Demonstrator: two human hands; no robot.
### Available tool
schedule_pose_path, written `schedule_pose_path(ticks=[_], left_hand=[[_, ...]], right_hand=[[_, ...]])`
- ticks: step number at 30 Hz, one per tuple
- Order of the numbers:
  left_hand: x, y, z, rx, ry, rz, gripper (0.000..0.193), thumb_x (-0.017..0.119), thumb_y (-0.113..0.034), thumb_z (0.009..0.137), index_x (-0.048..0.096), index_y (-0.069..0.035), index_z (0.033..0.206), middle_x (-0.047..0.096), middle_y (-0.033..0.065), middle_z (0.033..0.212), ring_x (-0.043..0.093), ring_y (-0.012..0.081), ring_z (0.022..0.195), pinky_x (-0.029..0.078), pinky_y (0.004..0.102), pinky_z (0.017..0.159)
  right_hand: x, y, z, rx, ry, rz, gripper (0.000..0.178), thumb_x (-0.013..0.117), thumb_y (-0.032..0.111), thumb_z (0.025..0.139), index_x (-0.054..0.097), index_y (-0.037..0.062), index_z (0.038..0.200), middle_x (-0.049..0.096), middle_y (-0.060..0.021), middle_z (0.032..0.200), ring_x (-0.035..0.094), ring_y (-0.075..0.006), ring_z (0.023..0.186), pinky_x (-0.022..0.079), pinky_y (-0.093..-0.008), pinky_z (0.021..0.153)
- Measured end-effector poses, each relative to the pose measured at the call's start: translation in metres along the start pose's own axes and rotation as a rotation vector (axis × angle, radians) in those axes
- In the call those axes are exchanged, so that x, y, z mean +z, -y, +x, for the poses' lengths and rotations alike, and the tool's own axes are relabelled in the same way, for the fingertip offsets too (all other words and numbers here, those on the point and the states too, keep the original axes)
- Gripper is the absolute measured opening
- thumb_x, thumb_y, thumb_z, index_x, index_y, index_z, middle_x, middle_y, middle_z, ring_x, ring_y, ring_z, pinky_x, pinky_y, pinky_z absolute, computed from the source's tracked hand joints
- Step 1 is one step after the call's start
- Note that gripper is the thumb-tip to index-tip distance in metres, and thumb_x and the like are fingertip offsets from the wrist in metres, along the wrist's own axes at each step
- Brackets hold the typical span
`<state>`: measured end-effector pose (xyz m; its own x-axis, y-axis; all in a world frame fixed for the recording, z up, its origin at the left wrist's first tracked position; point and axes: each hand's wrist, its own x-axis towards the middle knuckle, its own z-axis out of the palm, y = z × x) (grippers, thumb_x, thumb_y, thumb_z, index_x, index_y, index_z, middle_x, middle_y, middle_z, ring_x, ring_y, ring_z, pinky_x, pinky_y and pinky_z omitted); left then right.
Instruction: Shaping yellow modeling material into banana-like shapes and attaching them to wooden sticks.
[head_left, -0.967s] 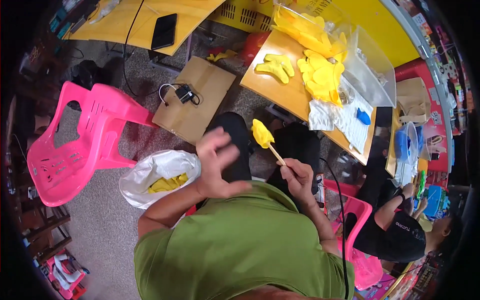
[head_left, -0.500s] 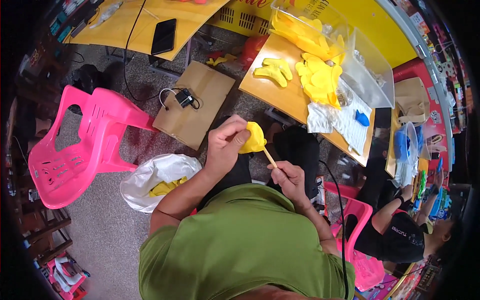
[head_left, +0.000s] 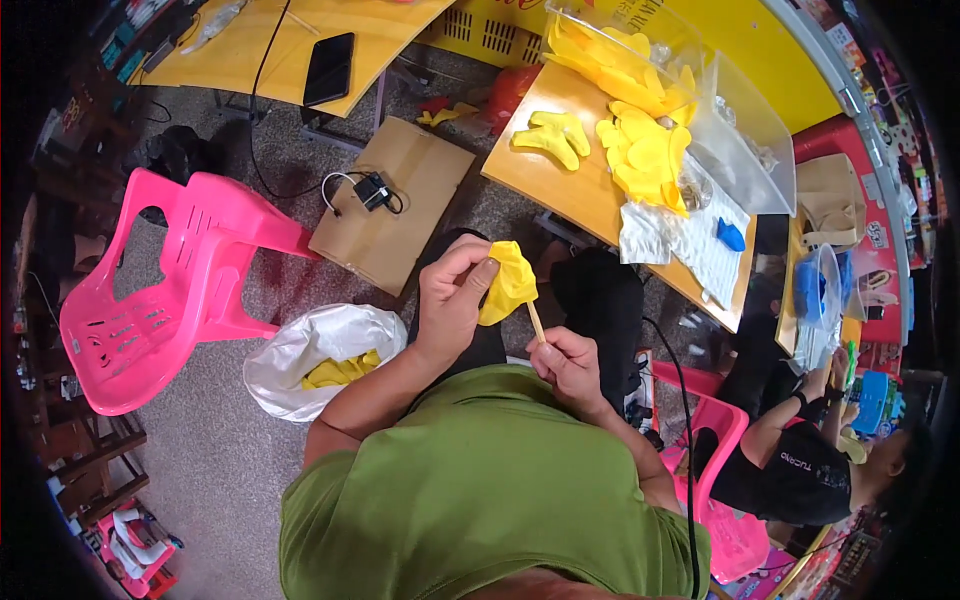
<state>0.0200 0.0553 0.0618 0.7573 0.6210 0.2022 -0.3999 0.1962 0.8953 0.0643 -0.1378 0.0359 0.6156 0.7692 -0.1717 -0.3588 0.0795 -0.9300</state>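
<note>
My left hand (head_left: 450,300) pinches a small, soft yellow piece (head_left: 512,283) between thumb and fingers, in front of my lap. A thin, light wooden stick (head_left: 536,322) meets the lower edge of this piece; whether its tip is inside cannot be made out. Lower and to the right, my right hand (head_left: 570,365) closes on the other end of the stick. Left of my lap, a white sack (head_left: 275,362) stands open with more yellow pieces (head_left: 342,370) inside.
Ahead right, a wooden table (head_left: 505,165) bears plump yellow shapes (head_left: 553,138), flat yellow pieces (head_left: 645,155) and clear bins (head_left: 745,165). A pink chair (head_left: 165,300) and cardboard (head_left: 400,190) lie left. A black cable (head_left: 686,440) hangs by my right arm; another person (head_left: 790,460) sits right.
The yellow piece has turned and shows more of its length below my left fingers. My right hand has shifted slightly left and down, with the stick steeper. The other person's hands have moved.
</note>
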Motion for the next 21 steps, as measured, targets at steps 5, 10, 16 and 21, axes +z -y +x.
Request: schedule_pose_path(ticks=[5,10,16,21], left_hand=[[-0.002,-0.010,0.002,-0.208,0.016,-0.169,0.014,0.060,-0.012,0.089,0.060,0.003,0.088,0.060,0.0022,0.085,0.056,0.0073,0.075,0.045,0.0206,0.068],[-0.011,-0.008,0.003,-0.256,0.028,-0.062,0.025,0.063,-0.019,0.087,0.062,0.005,0.095,0.066,0.0093,0.085,0.063,0.0142,0.078,0.051,0.0282,0.073],[-0.007,-0.004,0.002,-0.250,0.033,-0.312,0.028,0.058,-0.023,0.090,0.062,0.004,0.095,0.066,0.0138,0.088,0.064,0.0198,0.081,0.052,0.0332,0.076],[-0.005,0.001,0.001,-0.323,-0.010,-0.507,0.026,0.056,-0.022,0.091,0.062,0.003,0.095,0.065,0.0136,0.091,0.063,0.0195,0.082,0.051,0.0335,0.078]], right_hand=[[-0.003,0.003,0.002,-0.056,-0.051,-0.359,0.011,0.055,0.007,0.089,0.062,-0.0008,0.093,0.051,0.0020,0.064,0.045,-0.0041,0.056,0.036,-0.0198,0.050],[0.003,0.004,0.005,-0.119,-0.080,-0.439,0.009,0.056,0.005,0.088,0.063,-0.0003,0.092,0.052,0.0022,0.065,0.046,-0.0038,0.057,0.037,-0.0198,0.052],[0.000,0.000,0.004,-0.065,-0.025,-0.241,0.010,0.055,0.006,0.089,0.062,-0.0008,0.092,0.053,0.0019,0.066,0.045,-0.0042,0.056,0.036,-0.0199,0.051],[-0.003,-0.009,0.001,0.040,0.008,-0.062,0.011,0.053,0.007,0.090,0.061,-0.0010,0.091,0.050,0.0017,0.064,0.043,-0.0047,0.054,0.034,-0.0205,0.050]])
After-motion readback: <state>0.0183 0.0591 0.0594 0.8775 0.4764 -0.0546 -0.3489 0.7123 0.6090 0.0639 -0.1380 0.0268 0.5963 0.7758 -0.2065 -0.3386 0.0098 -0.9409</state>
